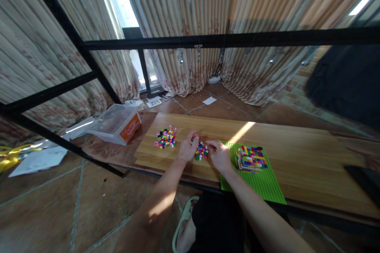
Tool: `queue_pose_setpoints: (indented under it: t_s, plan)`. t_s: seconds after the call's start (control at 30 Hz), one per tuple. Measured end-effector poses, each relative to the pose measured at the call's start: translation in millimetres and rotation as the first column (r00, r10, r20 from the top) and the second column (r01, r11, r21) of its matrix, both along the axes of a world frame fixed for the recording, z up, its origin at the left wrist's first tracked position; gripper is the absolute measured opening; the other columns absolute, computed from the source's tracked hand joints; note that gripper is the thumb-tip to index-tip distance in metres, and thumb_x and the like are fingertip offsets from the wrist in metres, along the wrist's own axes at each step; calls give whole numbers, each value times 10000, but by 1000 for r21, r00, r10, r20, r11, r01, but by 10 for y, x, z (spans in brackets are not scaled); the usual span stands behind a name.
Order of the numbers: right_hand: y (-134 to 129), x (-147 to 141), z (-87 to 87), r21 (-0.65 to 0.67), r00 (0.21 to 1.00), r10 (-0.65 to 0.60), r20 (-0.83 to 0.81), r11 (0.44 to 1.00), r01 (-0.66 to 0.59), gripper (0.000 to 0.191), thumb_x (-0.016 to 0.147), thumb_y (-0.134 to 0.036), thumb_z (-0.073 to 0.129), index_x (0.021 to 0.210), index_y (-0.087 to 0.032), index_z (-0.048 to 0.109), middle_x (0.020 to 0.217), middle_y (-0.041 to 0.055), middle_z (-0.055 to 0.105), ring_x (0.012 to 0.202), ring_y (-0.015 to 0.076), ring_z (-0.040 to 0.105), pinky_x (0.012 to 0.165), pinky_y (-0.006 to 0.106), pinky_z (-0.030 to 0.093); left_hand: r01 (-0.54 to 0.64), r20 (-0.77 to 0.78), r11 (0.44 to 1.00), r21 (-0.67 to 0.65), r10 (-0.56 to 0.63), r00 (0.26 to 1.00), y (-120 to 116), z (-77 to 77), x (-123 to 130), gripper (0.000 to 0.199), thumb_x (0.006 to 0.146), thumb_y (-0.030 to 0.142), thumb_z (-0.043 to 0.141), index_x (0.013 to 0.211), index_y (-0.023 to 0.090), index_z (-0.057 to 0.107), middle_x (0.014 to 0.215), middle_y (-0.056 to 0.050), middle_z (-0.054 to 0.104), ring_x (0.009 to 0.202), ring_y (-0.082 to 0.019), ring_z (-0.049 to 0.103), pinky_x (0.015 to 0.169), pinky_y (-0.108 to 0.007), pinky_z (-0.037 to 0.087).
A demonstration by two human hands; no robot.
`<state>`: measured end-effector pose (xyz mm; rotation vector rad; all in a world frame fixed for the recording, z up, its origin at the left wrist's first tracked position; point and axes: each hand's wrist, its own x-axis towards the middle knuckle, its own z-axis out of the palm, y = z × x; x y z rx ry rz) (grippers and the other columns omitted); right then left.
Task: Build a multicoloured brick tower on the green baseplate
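Clear box point(115, 125) stands apart; left hand point(188, 147) and right hand point(220, 155) at bricks point(202, 151), grip indiscernible

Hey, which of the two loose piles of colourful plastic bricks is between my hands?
The multicoloured loose plastic brick pile nearer the green studded baseplate; the other pile lies to the left of your left hand.

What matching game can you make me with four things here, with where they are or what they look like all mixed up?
Things:
1. Baseplate
2. Built brick block
3. Plastic box
4. Loose brick pile nearest the block

Clues:
A. See-through, with an orange label
B. Between the left hand and right hand
C. Bright green
D. On the baseplate

Pairs: 1-C, 2-D, 3-A, 4-B
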<state>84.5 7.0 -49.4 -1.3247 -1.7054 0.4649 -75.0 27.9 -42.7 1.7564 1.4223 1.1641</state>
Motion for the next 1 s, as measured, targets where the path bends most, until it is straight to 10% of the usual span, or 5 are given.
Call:
queue_pose_setpoints:
  t_s: [0.23, 0.5, 0.67, 1.0]
  plan:
    - [-43, 18, -61, 30, 999, 34, 16, 999, -35, 261, 813, -113, 470, 893, -210, 698, 906, 58, 714, 860, 200, 641, 825, 360, 510, -61, 29, 997, 50, 60, 998, -40, -7, 35, 315, 904, 302, 452, 1178, 196, 565, 1048, -68, 691, 977, -169, 641, 917, -335, 499]
    - [-29, 8, -110, 49, 999, 20, 26, 999, -21, 225, 826, -140, 487, 889, -199, 695, 927, 77, 704, 896, 214, 625, 857, 390, 499, -513, -148, 820, 254, 557, 817, 216, 237, -723, 250, 828, 162, 505, 1020, 174, 666, 1058, -93, 671, 1004, -199, 610, 923, -357, 491]
    - [6, -8, -167, 105, 1000, 2, -4, 994, -2, 187, 837, -171, 508, 881, -190, 689, 902, 80, 700, 865, 207, 628, 848, 386, 503, -414, -699, 905, 101, 360, 618, 456, 446, -1263, 272, 766, 94, 544, 948, 168, 732, 1193, -119, 620, 1084, -240, 574, 966, -369, 449]
    - [7, -23, -185, 142, 1000, 3, 2, 990, -3, 175, 832, -151, 525, 882, -190, 688, 885, 70, 692, 849, 195, 622, 834, 368, 508, -278, -816, 960, -26, 140, 560, 577, 433, -1187, 241, 746, 157, 556, 860, 239, 753, 1180, -69, 645, 1088, -251, 564, 921, -395, 450]
